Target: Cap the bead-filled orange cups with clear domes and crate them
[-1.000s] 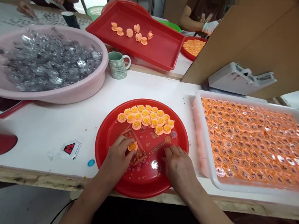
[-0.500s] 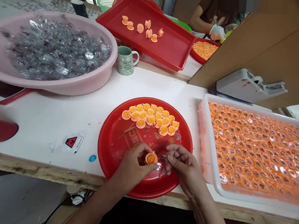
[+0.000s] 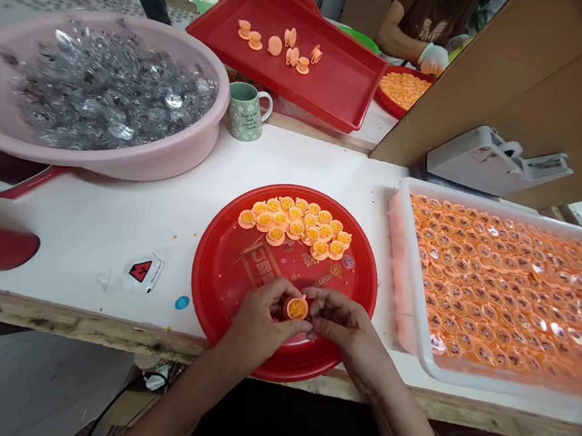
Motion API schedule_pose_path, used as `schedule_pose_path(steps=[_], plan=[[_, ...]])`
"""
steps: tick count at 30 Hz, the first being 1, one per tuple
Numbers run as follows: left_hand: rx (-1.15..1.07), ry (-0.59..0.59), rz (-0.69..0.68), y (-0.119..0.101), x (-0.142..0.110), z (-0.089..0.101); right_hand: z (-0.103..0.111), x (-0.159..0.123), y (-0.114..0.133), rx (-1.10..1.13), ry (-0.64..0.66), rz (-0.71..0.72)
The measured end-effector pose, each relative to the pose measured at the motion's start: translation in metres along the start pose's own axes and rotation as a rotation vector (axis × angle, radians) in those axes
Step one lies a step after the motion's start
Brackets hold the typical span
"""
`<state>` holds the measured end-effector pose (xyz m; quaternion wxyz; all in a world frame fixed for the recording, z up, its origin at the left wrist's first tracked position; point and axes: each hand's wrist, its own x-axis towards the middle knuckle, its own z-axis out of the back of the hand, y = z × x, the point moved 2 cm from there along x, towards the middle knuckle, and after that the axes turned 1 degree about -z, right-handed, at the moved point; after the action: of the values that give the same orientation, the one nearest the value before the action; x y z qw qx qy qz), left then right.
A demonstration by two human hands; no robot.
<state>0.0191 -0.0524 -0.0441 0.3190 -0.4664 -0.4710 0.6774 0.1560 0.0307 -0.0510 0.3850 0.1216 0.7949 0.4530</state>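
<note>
My left hand [image 3: 263, 317] pinches a small orange toy teacup [image 3: 297, 307] with yellow bits inside, holding it upright over the near part of a round red tray [image 3: 215, 306]. Right beside it, the fingers of my right hand [image 3: 347, 327] are drawn together at the cup's right side. Whatever they grip is hidden behind the fingertips. Farther back on the tray, several filled toy teacups on saucers [image 3: 296, 229] sit in a close cluster. A clear round plastic piece [image 3: 348, 262] lies near the tray's right side.
A white bin [image 3: 424, 340] of clear-capped orange cups stands at right. At left is a pink basin [image 3: 175, 163] of clear plastic pieces. Behind are a green mug [image 3: 245, 113] and a tilted red tray [image 3: 329, 94] with loose cups. A co-worker's gloved hand [image 3: 434, 58] shows beyond.
My right hand has moved left, and its fingers have closed in against the cup's side. The cup stays in my left hand. The view has shifted slightly.
</note>
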Motion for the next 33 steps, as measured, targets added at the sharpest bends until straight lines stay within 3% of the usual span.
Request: schedule_pose_path(steps=[3,8,12,17,21,25,28,33], plan=[[-0.009,-0.027,0.009,-0.002,-0.001,0.004,0.001,-0.001,0.0,0.036,-0.011,-0.04],[0.047,-0.163,0.019,-0.001,0.0,0.015,0.009,-0.003,0.002,0.091,-0.066,0.028],[0.062,-0.109,-0.016,-0.005,0.0,0.015,0.008,-0.003,0.004,0.06,-0.081,0.064],[-0.116,0.036,0.108,-0.012,-0.003,0.012,0.005,-0.003,0.003,-0.028,-0.093,0.075],[-0.139,0.011,0.125,-0.012,-0.006,0.009,0.002,-0.004,0.001,-0.083,-0.096,0.055],[-0.018,0.002,0.024,-0.006,-0.007,0.0,-0.003,-0.004,0.003,-0.224,-0.183,0.113],[0.12,-0.005,-0.09,-0.003,-0.007,-0.007,-0.004,-0.006,0.007,-0.448,-0.219,0.256],[0.203,0.105,-0.167,-0.012,-0.011,-0.007,-0.003,-0.014,0.007,-0.68,-0.254,0.437]])
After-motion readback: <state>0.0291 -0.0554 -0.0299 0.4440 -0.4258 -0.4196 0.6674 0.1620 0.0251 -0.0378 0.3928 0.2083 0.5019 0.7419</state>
